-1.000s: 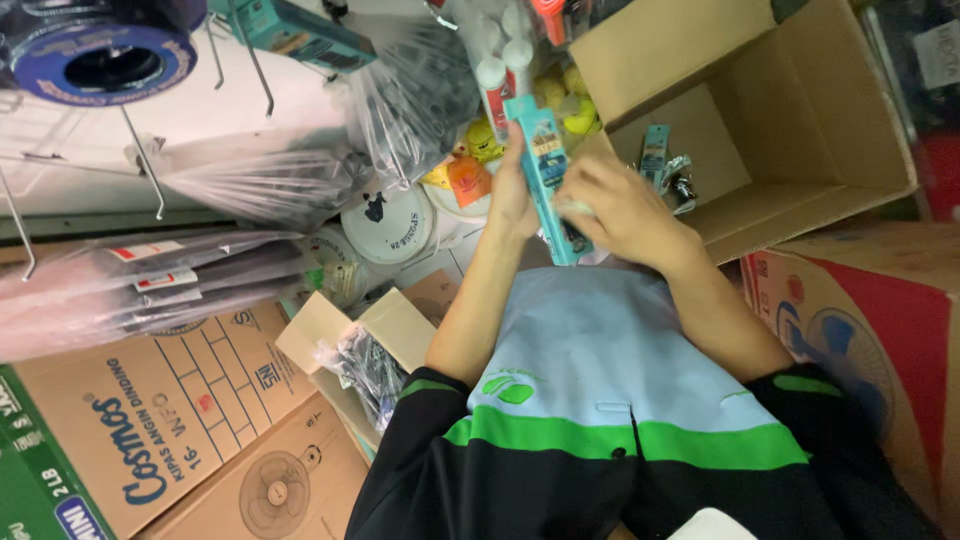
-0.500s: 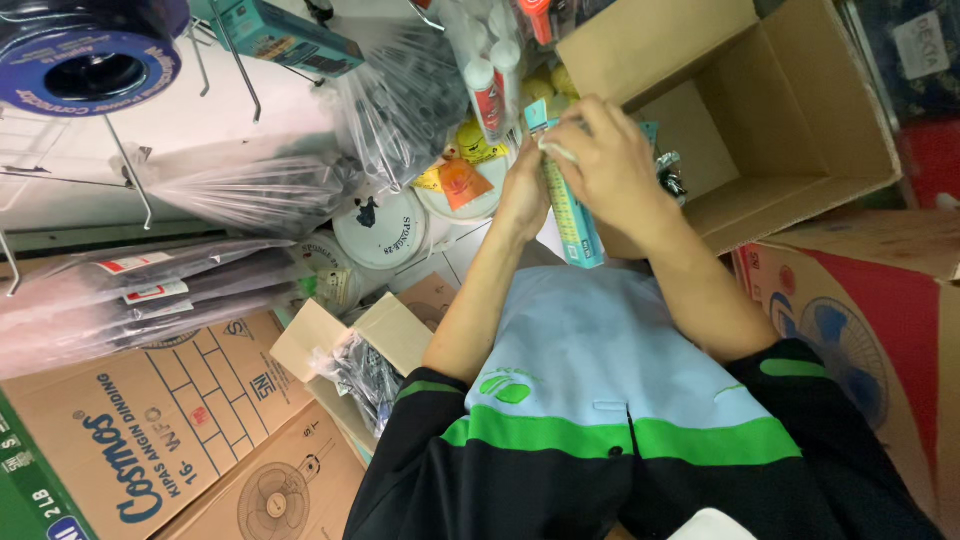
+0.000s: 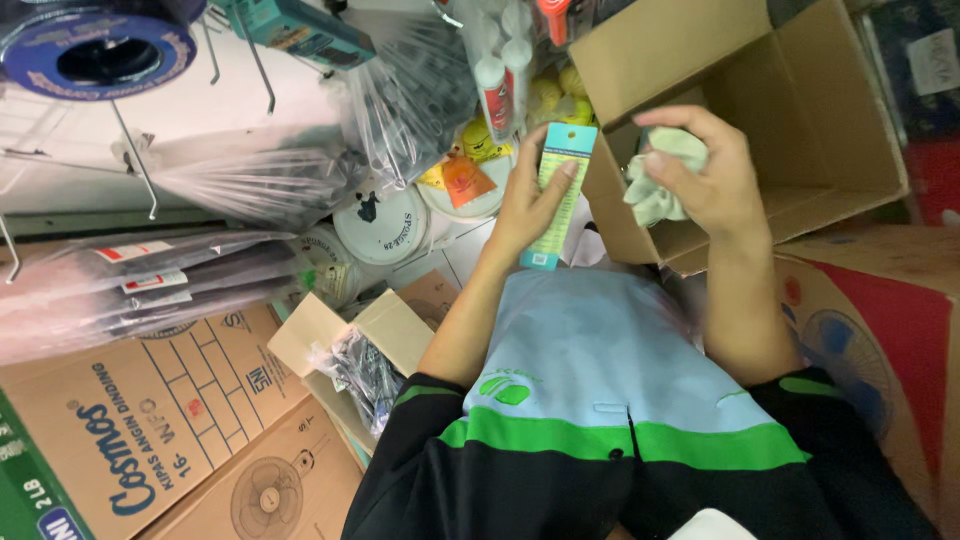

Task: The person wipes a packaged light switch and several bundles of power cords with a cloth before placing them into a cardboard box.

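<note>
Card pack: teal, upright by the open box, pinched in left hand. Right hand clenched round pale cloth. I'd wipe top-down, gripping the pack low.

A long teal card package is held by the left hand at upper centre; a pale cloth is gripped by the right hand before an open cardboard box.
</note>
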